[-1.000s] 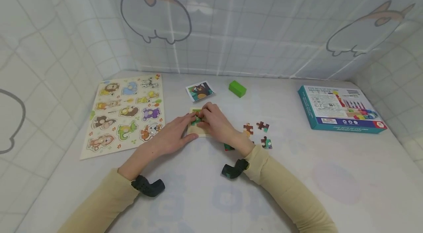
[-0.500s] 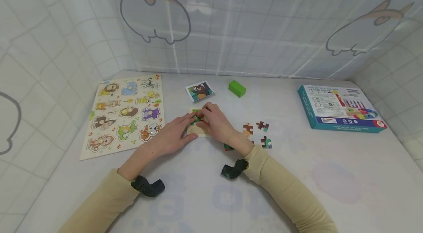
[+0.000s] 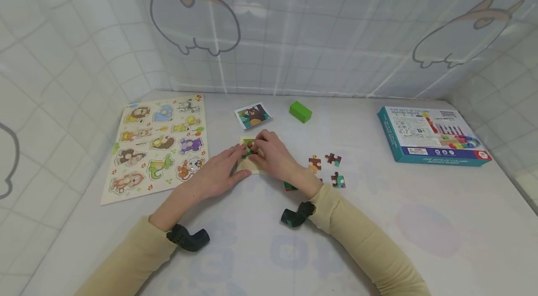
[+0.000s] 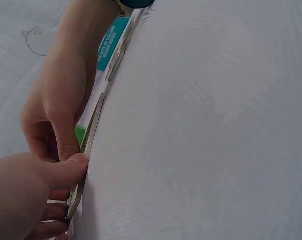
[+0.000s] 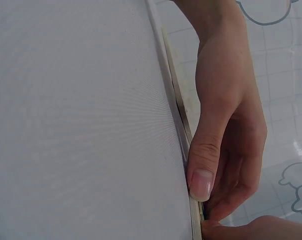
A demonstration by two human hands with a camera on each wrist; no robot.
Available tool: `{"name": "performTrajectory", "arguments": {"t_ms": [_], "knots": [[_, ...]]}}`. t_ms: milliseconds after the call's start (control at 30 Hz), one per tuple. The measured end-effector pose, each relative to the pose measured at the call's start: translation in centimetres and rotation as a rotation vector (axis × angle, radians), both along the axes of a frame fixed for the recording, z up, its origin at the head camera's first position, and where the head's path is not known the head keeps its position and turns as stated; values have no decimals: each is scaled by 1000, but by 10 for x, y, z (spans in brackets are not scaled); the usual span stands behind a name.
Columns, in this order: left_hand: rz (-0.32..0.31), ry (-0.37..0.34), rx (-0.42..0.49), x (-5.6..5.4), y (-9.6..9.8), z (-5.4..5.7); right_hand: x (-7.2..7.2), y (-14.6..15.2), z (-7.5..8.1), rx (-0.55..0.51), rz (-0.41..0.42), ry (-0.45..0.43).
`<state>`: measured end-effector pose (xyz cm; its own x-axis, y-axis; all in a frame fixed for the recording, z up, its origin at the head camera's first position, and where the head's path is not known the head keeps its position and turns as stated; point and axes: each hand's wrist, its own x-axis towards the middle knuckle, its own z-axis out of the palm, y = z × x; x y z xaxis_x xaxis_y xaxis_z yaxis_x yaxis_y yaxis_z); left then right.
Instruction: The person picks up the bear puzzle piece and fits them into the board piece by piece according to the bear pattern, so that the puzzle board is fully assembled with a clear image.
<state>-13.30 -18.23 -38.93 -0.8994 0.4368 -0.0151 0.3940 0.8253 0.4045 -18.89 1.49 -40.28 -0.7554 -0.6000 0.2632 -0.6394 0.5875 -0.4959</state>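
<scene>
A small pale wooden puzzle tray (image 3: 245, 168) lies flat on the table, with green and brown jigsaw pieces at its far left part. My left hand (image 3: 216, 172) holds the tray's left side, its thumb at the near edge and its fingertips by the pieces. My right hand (image 3: 273, 152) bends over the tray from the right, fingers curled, pinching a jigsaw piece (image 3: 250, 145) that they partly cover. In the left wrist view the thumb of my left hand (image 4: 21, 192) touches the tray edge. The right wrist view shows my left hand (image 5: 223, 115) gripping that edge.
Several loose jigsaw pieces (image 3: 334, 159) lie right of my right hand, some partly under the wrist. Behind the tray are a bear picture card (image 3: 253, 115) and a green block (image 3: 300, 112). An animal puzzle board (image 3: 161, 146) lies left, a teal box (image 3: 435, 135) right.
Both hands stay at the tray almost unmoved. The right fingertips have shifted slightly, and a little more of the brown and green pieces shows. The head view has tilted a little.
</scene>
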Motion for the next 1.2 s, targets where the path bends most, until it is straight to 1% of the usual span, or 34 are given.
{"name": "performTrajectory", "arguments": {"t_ms": [133, 233, 400, 500, 667, 800, 867, 967, 1067, 1200], "knots": [[-4, 3, 16, 0, 0, 0, 0, 0, 2, 4, -10, -27], [-22, 26, 17, 0, 0, 0, 1, 0, 4, 6, -16, -43], [-50, 65, 9, 0, 0, 0, 1, 1, 6, 8, -43, -41], [-57, 76, 11, 0, 0, 1, 0, 1, 5, 15, -63, -35], [-36, 54, 15, 1, 2, 2, 3, 1, 5, 22, -76, -34], [-14, 31, 22, 1, 2, 2, 8, 3, 9, 40, -74, -46], [-12, 25, 23, 1, 2, 2, 10, 7, 11, 43, -81, -52], [-29, 29, 13, 1, 1, 2, 14, 17, 16, 41, -98, -53], [-56, 47, -4, 1, 0, 1, 18, 32, 24, 33, -102, -61], [-75, 66, -4, 1, 1, 0, 21, 57, 33, 14, -124, -83]]}}
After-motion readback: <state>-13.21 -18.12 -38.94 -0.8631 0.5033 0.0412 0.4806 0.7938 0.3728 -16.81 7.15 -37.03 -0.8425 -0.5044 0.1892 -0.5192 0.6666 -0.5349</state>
